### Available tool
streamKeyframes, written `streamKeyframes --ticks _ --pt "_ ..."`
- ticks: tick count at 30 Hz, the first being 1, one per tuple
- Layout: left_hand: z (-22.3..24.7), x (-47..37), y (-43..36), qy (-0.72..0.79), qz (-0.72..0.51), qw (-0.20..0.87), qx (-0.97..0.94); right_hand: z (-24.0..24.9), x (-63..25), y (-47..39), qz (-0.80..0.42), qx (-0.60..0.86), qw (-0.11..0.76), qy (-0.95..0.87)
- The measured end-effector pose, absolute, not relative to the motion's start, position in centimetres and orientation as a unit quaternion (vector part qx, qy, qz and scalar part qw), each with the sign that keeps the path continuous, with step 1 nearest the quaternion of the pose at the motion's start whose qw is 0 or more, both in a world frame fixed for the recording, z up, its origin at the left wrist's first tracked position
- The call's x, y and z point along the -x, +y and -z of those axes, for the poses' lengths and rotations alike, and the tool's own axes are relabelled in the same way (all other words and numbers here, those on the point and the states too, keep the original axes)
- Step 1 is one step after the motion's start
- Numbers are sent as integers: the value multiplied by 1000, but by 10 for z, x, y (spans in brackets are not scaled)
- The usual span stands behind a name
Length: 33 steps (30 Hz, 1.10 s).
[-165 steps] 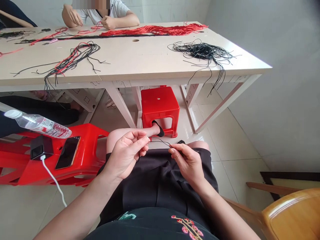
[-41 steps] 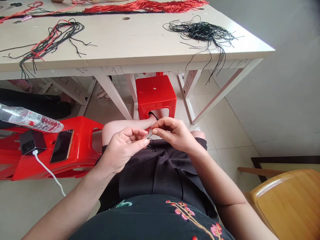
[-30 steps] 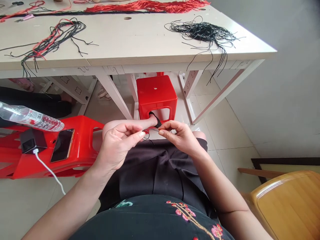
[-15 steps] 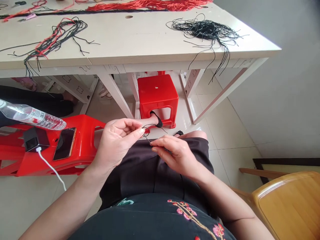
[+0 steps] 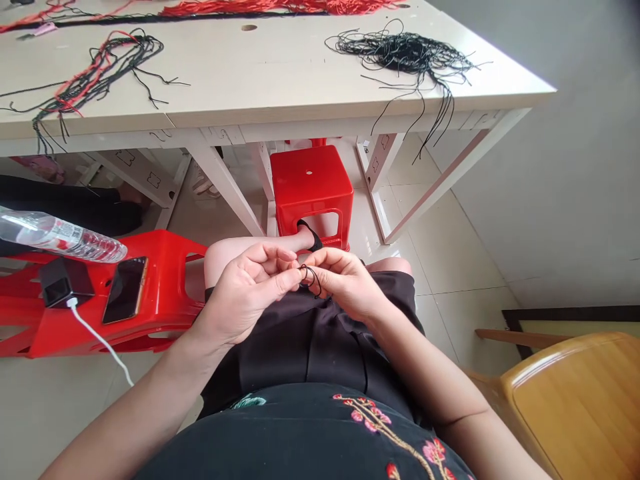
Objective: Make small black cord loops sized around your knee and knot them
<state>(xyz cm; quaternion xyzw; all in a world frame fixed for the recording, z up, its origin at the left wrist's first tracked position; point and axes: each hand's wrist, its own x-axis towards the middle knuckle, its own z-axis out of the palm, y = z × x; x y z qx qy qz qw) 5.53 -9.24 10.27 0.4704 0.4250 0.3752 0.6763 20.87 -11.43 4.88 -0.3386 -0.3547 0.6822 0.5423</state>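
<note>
Over my lap, my left hand [image 5: 250, 287] pinches a thin black cord [image 5: 318, 283] between thumb and forefinger. My right hand [image 5: 350, 280] meets it fingertip to fingertip and is closed on the same cord. Small loops of the cord curl over the right thumb and hang just below it. The exact spot where the fingertips grip is partly hidden. On the table lie a tangled black cord pile [image 5: 410, 53] at the right and a bundle of black and red cords [image 5: 95, 73] at the left.
A white table [image 5: 280, 87] spans the view ahead, with red cords [image 5: 280, 7] at its back. Beneath stands a red stool [image 5: 313, 177]. At left, another red stool [image 5: 167, 287] bears a bottle [image 5: 65, 237], a phone [image 5: 125, 290] and a black charger [image 5: 65, 283]. A wooden chair [image 5: 580, 393] stands right.
My right hand has moved up and left to meet my left hand's fingertips. The cord's loops now lie over my right thumb. The view has shifted slightly.
</note>
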Motion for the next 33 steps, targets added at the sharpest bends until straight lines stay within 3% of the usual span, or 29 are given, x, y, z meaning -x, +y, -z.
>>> streamKeyframes --ticks 16,33 --pt "-78 -59 -90 446 -465 528 -553 -45 -194 -124 -691 349 580 -254" --pt "-65 -69 -99 464 -527 457 -545 -45 -192 -124 -620 436 558 -339"
